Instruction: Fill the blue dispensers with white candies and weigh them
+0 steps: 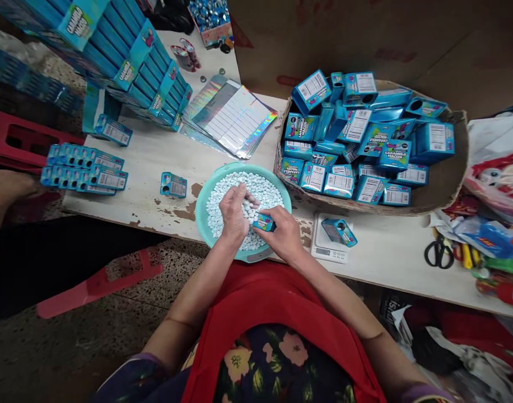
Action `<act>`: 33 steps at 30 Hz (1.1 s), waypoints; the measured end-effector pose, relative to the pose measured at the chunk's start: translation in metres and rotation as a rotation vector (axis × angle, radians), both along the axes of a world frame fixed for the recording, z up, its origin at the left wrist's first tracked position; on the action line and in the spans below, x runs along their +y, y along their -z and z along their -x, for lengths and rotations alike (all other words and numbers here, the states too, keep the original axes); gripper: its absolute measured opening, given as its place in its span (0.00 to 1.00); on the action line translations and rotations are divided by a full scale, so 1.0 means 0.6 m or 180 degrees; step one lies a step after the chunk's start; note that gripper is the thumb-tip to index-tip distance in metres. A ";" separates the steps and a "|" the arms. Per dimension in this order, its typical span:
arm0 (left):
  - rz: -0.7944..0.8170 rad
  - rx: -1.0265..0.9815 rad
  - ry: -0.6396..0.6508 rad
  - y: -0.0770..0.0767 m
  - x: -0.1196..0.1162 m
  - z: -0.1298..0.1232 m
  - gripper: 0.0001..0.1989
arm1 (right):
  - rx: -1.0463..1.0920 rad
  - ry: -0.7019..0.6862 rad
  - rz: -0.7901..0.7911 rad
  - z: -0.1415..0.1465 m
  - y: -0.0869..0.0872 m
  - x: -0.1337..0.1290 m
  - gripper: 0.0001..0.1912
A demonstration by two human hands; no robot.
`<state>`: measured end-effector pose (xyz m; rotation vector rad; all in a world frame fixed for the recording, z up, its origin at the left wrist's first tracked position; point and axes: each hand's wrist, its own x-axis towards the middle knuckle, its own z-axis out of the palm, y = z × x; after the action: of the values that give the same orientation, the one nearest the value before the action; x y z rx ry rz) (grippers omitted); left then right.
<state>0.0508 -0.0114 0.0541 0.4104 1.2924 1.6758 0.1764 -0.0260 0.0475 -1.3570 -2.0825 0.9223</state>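
The right hand (284, 229) grips a small blue box (264, 222) above a turquoise basin (201, 207), centre frame.
The left hand (233, 211), just beside it, curls around loose white pieces (248, 210). A scale (330, 253) right of centre bears another blue box (340, 232), below a carton (460, 162) of similar boxes (393, 154) at upper right.

A red apron (265, 291) covers a dark floral top (281, 364).
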 end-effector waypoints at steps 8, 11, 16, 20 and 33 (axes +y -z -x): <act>-0.0038 -0.0061 0.0033 -0.008 0.006 -0.009 0.15 | 0.0160 0.0119 0.0032 -0.002 0.000 0.001 0.14; -0.0083 -0.0078 0.0035 -0.008 0.007 -0.005 0.16 | 0.0194 0.0115 0.0025 -0.003 -0.004 0.000 0.14; -0.0028 -0.0153 0.0085 -0.008 0.007 0.002 0.16 | 0.0195 0.0092 0.0017 -0.017 -0.005 0.007 0.15; 0.0018 -0.0096 0.0091 0.000 0.007 -0.004 0.17 | 0.0165 0.0096 -0.0020 -0.022 0.003 0.009 0.15; -0.0085 0.0030 0.0101 -0.006 0.012 -0.018 0.18 | 0.0050 -0.0057 -0.0257 -0.009 -0.005 0.009 0.13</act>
<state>0.0618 -0.0041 0.0575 0.4529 1.2655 1.6680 0.1816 -0.0203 0.0507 -1.2877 -2.1002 0.8440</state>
